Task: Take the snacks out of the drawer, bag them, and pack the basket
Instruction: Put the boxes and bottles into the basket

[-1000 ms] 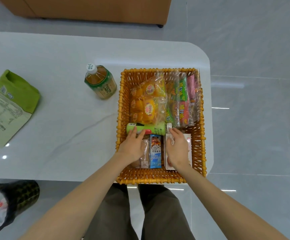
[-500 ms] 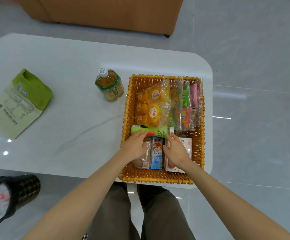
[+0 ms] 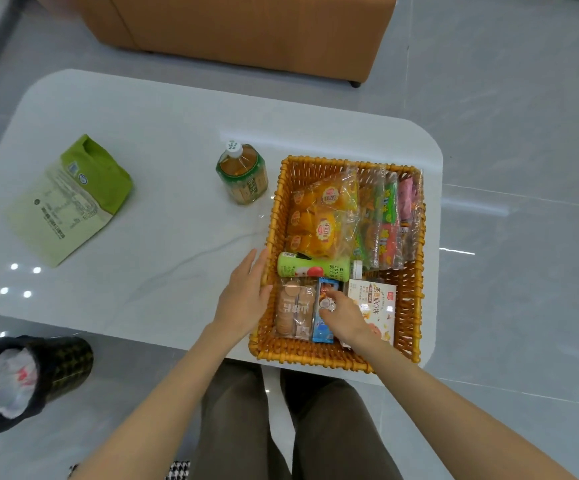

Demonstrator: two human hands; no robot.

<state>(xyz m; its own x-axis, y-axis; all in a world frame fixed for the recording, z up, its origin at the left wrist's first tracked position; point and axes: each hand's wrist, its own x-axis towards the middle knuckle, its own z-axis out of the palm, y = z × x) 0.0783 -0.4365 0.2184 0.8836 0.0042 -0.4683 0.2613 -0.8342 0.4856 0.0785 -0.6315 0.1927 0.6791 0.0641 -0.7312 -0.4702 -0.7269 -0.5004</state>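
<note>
An orange wicker basket (image 3: 412,306) stands at the table's near right corner. At its back lie clear bags of yellow cakes (image 3: 322,220) and colourful candy (image 3: 388,220). A green can (image 3: 312,266) lies across its middle. In front are a biscuit pack (image 3: 293,310), a blue carton (image 3: 322,327) and a white box (image 3: 378,306). My left hand (image 3: 244,296) rests flat over the basket's left rim, fingers apart. My right hand (image 3: 345,315) lies on the blue carton, fingertips curled on it.
A tea bottle (image 3: 243,176) stands just left of the basket. A green pouch (image 3: 73,199) lies at the table's left. A black bin (image 3: 21,379) with a plastic liner sits on the floor at lower left. A brown sofa (image 3: 246,26) is behind the table.
My left hand has slid left off the biscuit pack and can to the basket's left rim. My right hand has shifted left from the white box onto the blue carton.
</note>
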